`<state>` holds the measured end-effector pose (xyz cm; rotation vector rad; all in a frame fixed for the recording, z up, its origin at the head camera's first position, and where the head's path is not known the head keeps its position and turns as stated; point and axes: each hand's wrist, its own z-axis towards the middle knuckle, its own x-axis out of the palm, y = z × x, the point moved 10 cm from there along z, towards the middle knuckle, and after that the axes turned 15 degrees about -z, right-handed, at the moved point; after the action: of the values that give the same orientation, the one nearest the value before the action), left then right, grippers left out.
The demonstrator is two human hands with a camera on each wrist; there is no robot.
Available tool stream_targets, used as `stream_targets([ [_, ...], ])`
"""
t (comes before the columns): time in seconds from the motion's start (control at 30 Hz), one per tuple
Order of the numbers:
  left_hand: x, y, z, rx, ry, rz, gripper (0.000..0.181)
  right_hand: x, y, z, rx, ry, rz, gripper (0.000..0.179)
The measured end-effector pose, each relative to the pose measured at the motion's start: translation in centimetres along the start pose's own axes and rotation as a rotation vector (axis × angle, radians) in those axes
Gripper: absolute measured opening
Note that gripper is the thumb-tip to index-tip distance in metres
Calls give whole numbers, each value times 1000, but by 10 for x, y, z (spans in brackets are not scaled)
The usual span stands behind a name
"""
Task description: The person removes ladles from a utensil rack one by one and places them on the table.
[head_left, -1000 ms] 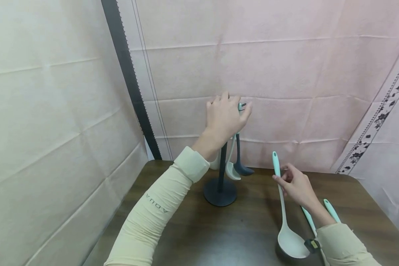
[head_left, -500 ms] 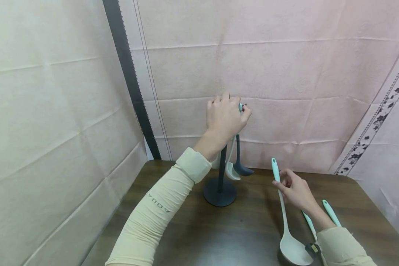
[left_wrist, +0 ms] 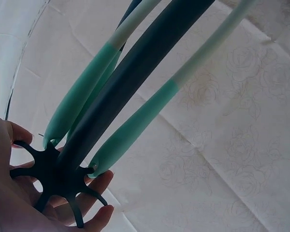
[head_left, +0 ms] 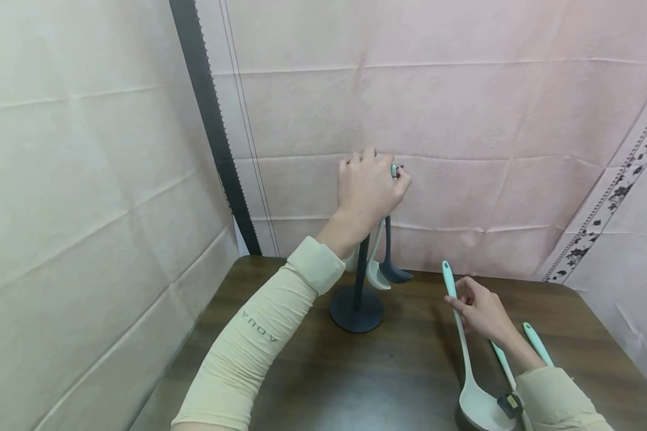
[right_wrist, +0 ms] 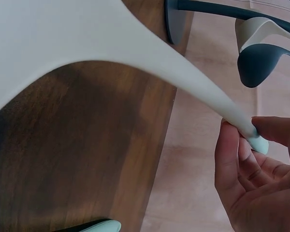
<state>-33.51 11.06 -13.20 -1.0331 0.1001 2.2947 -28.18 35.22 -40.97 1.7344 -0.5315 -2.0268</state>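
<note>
My left hand (head_left: 368, 188) grips the top of a dark utensil stand (head_left: 356, 311). In the left wrist view its fingers curl under the star-shaped hook ring (left_wrist: 63, 174), where several mint-handled utensils hang. A white ladle (head_left: 377, 276) and a dark blue ladle (head_left: 395, 272) dangle to the right of the pole. Between thumb and fingers, my right hand (head_left: 482, 308) pinches the mint handle of a large pale ladle (head_left: 465, 353). That ladle is tilted, its bowl low and toward me; whether the bowl touches the table cannot be told.
Two more mint-handled utensils lie on the brown wooden table (head_left: 302, 383) by my right forearm: one handle (head_left: 538, 344) farther right, another handle (head_left: 501, 359) partly covered. A pale cloth (head_left: 463, 120) hangs behind the table's back edge.
The pale ladle and my right hand have come down a little, toward me and slightly right. My left hand stays on top of the stand.
</note>
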Motion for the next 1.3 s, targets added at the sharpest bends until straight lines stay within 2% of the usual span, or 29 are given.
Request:
stream_targets([
  [0.87,1,-3,-2,17,-15,55,36,27,-25,-13,74,126,-35,29],
  [1.3,0,-2,-2,20,-23,53,36,36,-37,-18,111,158,-25,27],
])
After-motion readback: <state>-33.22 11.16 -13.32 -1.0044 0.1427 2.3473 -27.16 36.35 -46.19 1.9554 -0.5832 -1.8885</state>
